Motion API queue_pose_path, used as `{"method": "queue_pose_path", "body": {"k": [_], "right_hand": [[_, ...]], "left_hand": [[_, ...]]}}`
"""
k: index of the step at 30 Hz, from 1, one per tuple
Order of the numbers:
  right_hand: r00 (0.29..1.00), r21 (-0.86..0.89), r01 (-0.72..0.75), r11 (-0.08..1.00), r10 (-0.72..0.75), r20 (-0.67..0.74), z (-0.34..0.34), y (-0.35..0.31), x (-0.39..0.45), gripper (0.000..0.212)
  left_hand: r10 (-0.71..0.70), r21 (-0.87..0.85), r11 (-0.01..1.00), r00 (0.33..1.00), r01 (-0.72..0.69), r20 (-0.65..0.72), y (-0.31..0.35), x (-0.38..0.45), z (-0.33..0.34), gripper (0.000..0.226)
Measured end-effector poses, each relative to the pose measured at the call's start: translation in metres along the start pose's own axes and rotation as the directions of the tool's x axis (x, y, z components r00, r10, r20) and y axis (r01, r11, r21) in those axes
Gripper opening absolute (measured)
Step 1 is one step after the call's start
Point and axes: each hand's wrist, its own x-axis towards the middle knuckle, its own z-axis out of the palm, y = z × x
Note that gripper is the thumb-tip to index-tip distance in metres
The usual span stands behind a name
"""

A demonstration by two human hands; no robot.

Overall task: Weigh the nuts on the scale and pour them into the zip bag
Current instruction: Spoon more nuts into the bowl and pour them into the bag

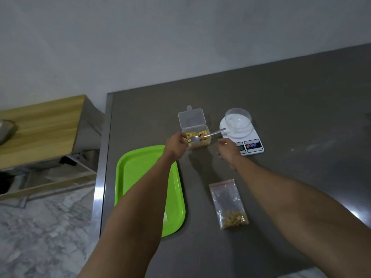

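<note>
A clear plastic box [204,144] holding nuts [195,135] stands open on the grey table, its lid [191,117] tipped back. A metal spoon [208,135] lies across the box, bowl over the nuts and handle pointing at the scale. My left hand [176,142] holds the box's left side. My right hand [227,147] hovers with relaxed fingers just below the spoon handle, in front of the white scale [254,146]. An empty clear bowl [237,120] sits on the scale. A zip bag [227,199] with some nuts [233,217] at its bottom lies flat nearer to me.
A bright green tray [140,177] lies under my left forearm near the table's left edge [102,167]. A wooden bench [44,127] stands beyond that edge over a marble floor. The wall runs behind the table.
</note>
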Motion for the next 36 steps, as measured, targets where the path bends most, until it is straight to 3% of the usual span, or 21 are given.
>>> {"method": "queue_pose_path", "body": {"k": [2, 6, 12, 15, 19, 23, 28, 30, 36], "right_hand": [[0.998, 0.094, -0.054, 0.994, 0.049, 0.049, 0.004, -0.006, 0.012, 0.025], [0.985, 0.231, -0.165, 0.959, 0.146, 0.095, 0.016, -0.009, 0.044, 0.016], [0.981, 0.378, -0.191, 0.906, 0.184, 0.055, 0.026, -0.008, 0.085, 0.012], [0.987, 0.359, -0.155, 0.920, 0.159, 0.019, 0.028, -0.003, 0.098, 0.019], [0.996, 0.113, 0.083, 0.990, -0.080, -0.037, 0.025, 0.000, 0.104, 0.013], [0.918, -0.029, 0.374, 0.927, -0.375, -0.128, 0.017, -0.006, 0.099, 0.014], [0.857, -0.134, 0.490, 0.861, -0.504, -0.105, 0.016, -0.002, 0.091, 0.018], [0.888, -0.112, 0.438, 0.892, -0.449, -0.104, 0.022, 0.005, 0.089, 0.016], [0.976, 0.012, 0.099, 0.995, -0.094, -0.196, 0.035, 0.015, 0.093, 0.020]], "left_hand": [[-0.026, 0.007, 1.000, 0.999, 0.026, 0.044, -0.005, 0.016, 0.001, 0.032], [-0.039, 0.098, 0.995, 0.991, 0.026, 0.130, -0.007, 0.038, 0.004, 0.070], [-0.063, 0.163, 0.986, 0.981, 0.033, 0.184, -0.013, 0.070, 0.015, 0.088], [-0.053, 0.173, 0.985, 0.975, 0.015, 0.215, -0.016, 0.078, 0.018, 0.084], [-0.032, 0.196, 0.981, 0.972, -0.014, 0.231, -0.020, 0.082, 0.021, 0.078], [-0.052, 0.170, 0.985, 0.975, 0.016, 0.214, -0.022, 0.082, 0.024, 0.079], [-0.101, 0.161, 0.984, 0.976, 0.070, 0.195, -0.020, 0.085, 0.028, 0.082], [-0.116, 0.171, 0.982, 0.976, 0.085, 0.184, -0.020, 0.085, 0.029, 0.080], [-0.115, 0.171, 0.982, 0.979, 0.086, 0.168, -0.021, 0.087, 0.033, 0.076]]}}
